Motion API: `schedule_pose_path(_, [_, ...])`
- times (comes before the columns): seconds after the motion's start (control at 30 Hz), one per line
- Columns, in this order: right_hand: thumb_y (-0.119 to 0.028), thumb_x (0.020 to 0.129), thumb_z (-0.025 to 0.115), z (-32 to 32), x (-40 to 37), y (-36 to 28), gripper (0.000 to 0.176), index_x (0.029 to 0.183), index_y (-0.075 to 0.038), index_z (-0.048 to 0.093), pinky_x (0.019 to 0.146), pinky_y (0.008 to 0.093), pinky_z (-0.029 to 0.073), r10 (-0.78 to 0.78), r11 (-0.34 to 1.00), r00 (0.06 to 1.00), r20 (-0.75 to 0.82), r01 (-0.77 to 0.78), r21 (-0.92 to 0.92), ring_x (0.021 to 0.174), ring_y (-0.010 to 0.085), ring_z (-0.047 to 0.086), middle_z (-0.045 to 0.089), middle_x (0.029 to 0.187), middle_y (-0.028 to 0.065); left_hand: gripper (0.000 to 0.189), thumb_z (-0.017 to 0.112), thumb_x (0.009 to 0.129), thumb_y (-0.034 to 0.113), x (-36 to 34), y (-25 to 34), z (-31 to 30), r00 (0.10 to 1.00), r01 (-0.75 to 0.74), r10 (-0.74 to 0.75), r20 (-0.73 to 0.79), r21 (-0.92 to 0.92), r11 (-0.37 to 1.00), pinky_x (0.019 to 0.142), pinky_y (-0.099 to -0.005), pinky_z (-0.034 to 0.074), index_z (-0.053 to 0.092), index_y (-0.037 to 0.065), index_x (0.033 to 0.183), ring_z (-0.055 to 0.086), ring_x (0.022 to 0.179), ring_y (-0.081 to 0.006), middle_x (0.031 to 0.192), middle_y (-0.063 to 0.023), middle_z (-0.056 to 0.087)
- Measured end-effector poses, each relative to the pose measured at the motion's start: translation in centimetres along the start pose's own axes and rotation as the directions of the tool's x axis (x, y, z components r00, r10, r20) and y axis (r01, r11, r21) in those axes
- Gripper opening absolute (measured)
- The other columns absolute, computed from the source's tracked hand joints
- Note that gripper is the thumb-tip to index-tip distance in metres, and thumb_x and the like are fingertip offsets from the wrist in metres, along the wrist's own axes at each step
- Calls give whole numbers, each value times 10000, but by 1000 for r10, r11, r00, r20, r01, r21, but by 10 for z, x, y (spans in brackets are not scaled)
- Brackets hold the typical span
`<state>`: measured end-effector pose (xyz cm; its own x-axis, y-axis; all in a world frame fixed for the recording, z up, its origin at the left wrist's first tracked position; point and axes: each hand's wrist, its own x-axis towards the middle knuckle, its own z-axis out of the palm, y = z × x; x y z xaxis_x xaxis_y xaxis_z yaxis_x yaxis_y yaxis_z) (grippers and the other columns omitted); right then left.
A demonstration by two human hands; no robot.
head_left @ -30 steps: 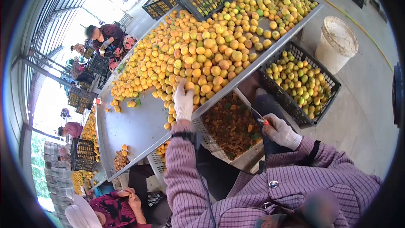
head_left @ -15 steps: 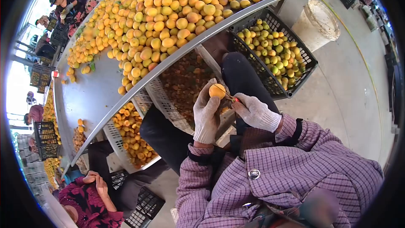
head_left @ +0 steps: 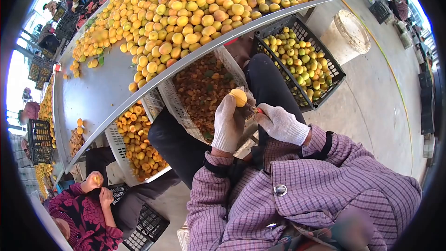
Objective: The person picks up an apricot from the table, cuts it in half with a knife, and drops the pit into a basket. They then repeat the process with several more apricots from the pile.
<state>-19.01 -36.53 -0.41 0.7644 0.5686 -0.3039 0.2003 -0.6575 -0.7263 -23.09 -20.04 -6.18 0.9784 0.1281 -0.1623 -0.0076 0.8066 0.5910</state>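
My left hand, in a whitish knit glove, grips a yellow-orange apricot between thumb and fingers. A small knife with a red handle is in my gloved right hand. Its thin blade points at the underside of the apricot, where the fingers of my left hand partly hide it. Both hands are held above my lap, close together. Beyond them, between my knees, stands a white crate with a layer of brown pits and scraps.
A metal table heaped with apricots curves across the front. At right are a black crate of greenish fruit and a white bucket. Opened apricots fill a crate at left. A co-worker sits at lower left.
The view has shifted slightly. The apricot has turned a little in my left hand, with the knife still against it. The co-worker's hands have moved apart, one showing a piece of orange fruit.
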Motion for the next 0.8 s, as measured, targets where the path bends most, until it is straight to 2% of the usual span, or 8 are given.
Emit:
schedule_pose_path(0.3, [-315,1033,558,2,-1,-4,288,1074,-32,587,704,518,524,40,989,999,0,-40,-139,881,463,677,687,898,258,459,616,1035,379,-6,-9,2,995,-38,43,-90,48,998,904,-326,515,597,-23,1257,632,968,-197,1069,-92,655])
schedule_pose_path(0.4, [-333,1030,558,10,9,11,305,1089,-37,595,726,524,526,-17,993,1000,-25,14,-120,907,464,674,688,907,255,404,656,1021,309,-4,-18,-2,973,-61,87,-214,123,991,912,-341,534,596,-20,1247,655,1004,-214,1085,-115,676])
schedule_pose_path(0.47, [-330,1034,551,8,16,16,303,1091,-37,606,748,513,528,-2,997,1000,-2,2,-77,930,453,679,694,919,246,405,662,1005,167,-5,-15,7,941,-63,177,-289,363,930,984,-305,494,586,-66,1328,627,1055,-176,1173,-80,655])
schedule_pose_path(0.5, [-331,1035,551,6,16,13,306,1090,-36,612,757,506,528,-5,998,1000,24,6,-58,932,445,681,696,924,241,405,662,1005,167,-4,-15,6,944,-59,172,-281,371,927,984,-305,494,586,-66,1328,627,1055,-176,1173,-80,655])
schedule_pose_path(0.57, [-333,1039,545,1,13,2,313,1095,-35,623,782,488,524,-10,1000,998,58,10,5,940,429,685,699,939,228,422,658,989,113,-2,-12,-2,972,-90,126,-197,179,980,1014,-299,477,564,-70,1358,618,1100,-179,1223,-87,641])
schedule_pose_path(0.67, [-403,1043,520,8,21,20,398,1072,-17,612,772,489,528,-56,994,996,63,50,100,926,412,694,705,931,220,470,675,968,87,-4,2,3,995,-60,75,-59,222,973,1031,-300,468,537,-65,1391,610,1124,-181,1256,-93,626])
schedule_pose_path(0.73, [-408,1044,518,4,15,15,403,1079,-17,611,766,488,532,-19,998,997,75,14,59,916,414,698,707,922,221,514,685,960,85,-3,0,-4,998,-30,41,-46,233,972,1041,-317,467,510,-56,1422,606,1145,-191,1257,-100,622])
schedule_pose_path(0.8, [-412,1044,516,-3,8,5,408,1086,-17,611,761,487,536,7,1000,996,94,-8,13,906,417,702,709,913,221,509,689,968,118,-2,-4,-3,999,1,2,-35,106,994,1032,-326,480,513,-40,1419,607,1142,-201,1223,-107,629])
